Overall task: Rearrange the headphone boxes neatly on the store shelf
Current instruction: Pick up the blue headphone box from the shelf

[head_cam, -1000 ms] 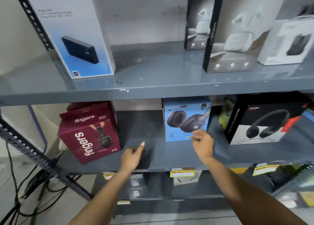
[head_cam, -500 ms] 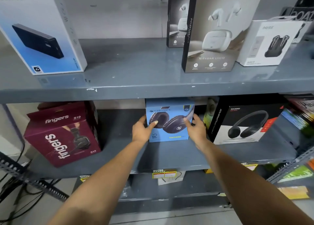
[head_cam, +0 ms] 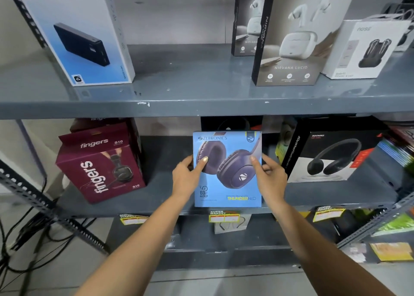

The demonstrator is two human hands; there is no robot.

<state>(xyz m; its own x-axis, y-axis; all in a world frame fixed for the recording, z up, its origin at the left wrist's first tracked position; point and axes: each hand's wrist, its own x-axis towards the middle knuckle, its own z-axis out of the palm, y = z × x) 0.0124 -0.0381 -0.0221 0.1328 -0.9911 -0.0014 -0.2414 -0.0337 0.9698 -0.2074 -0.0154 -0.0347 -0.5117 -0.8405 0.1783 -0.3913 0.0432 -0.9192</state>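
A blue Zebronics headphone box [head_cam: 227,183] stands upright at the front edge of the grey middle shelf [head_cam: 161,197]. My left hand [head_cam: 187,177] grips its left side and my right hand [head_cam: 272,178] grips its right side, thumbs on the front face. A maroon Fingers headphone box [head_cam: 100,161] stands tilted at the shelf's left. A black Rockerz headphone box [head_cam: 333,157] stands at the right. Another dark box [head_cam: 230,123] shows behind the blue one, mostly hidden.
The upper shelf [head_cam: 190,87] carries a blue power-bank box [head_cam: 83,33], two Nirvana earbud boxes [head_cam: 291,38] and a white Noise box [head_cam: 367,49]. Price tags [head_cam: 224,216] hang on the shelf edge. Cables [head_cam: 20,246] lie on the floor at the left. Colourful items [head_cam: 396,152] crowd the far right.
Both hands closed on the blue box's sides and drew it forward from the back of the shelf to the front edge. A dark box behind it has come into view.
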